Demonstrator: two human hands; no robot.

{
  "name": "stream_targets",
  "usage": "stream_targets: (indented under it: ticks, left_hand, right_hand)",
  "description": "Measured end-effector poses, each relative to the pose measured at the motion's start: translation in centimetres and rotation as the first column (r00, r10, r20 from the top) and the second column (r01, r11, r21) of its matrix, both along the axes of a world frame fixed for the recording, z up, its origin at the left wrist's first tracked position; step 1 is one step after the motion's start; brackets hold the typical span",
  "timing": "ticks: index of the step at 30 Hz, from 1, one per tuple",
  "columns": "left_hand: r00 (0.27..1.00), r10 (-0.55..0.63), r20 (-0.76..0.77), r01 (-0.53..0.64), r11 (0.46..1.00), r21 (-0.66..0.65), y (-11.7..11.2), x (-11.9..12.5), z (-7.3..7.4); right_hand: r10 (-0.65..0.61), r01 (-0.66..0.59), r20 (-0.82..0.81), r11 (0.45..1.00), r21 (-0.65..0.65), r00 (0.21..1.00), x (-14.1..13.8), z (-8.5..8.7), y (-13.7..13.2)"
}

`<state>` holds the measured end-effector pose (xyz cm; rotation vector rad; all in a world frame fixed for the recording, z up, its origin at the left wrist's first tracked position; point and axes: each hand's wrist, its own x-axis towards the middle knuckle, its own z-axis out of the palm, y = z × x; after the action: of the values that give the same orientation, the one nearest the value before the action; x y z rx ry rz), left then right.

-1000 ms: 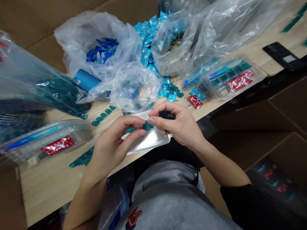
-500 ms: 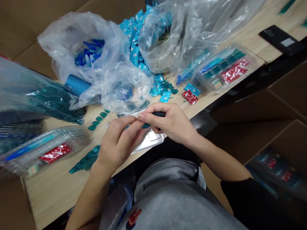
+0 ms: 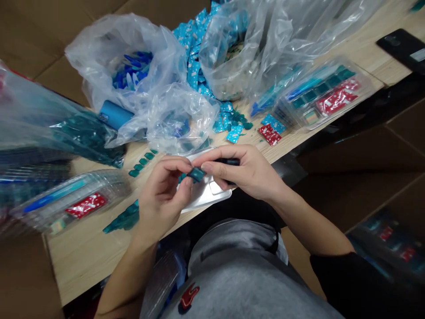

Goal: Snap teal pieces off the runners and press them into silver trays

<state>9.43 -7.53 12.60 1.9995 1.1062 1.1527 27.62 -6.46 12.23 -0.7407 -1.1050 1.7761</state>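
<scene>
Pinching a small teal piece (image 3: 196, 174) between thumb and fingers of the left hand (image 3: 162, 199), just above the clear tray (image 3: 212, 198). Clutching a black object (image 3: 232, 162) in the right hand (image 3: 250, 175), forefinger touching the teal piece

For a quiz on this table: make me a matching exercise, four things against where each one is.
1 teal piece
2 black phone
3 red packet
4 blue device

A far right of the table
B between the fingers of left hand and right hand
C loose on the table beside a light blue packet
D partly under a clear plastic bag

Pairs: 1-B, 2-A, 3-C, 4-D
</scene>
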Motion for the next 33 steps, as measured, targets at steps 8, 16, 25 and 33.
stream_targets:
  ticks: [8,16,25,33]
  left_hand:
    - [0.988,0.154,0.027,-0.156,0.981,0.118,-0.2,0.6,-0.2]
    - [0.994,0.102,0.05,-0.103,0.994,0.024,-0.1,0.1,-0.1]
    - [0.901,0.144,-0.41,-0.004,0.946,0.325,2.2,-0.7,-0.9]
    - [0.86,0.142,-0.49,0.016,0.953,0.303,1.7,-0.2,-1.7]
  right_hand:
    - [-0.209,0.182,0.104,0.958,0.221,0.972,-0.8,0.2,-0.8]
    - [-0.439,0.204,0.285,0.78,0.591,0.852,-1.2,-0.5,-0.9]
    - [-0.636,0.073,0.349,0.54,0.838,0.689,-0.2,-3.7,1.1]
    - [-0.744,-0.105,0.442,0.455,0.884,0.501,0.0,-5.1,0.0]
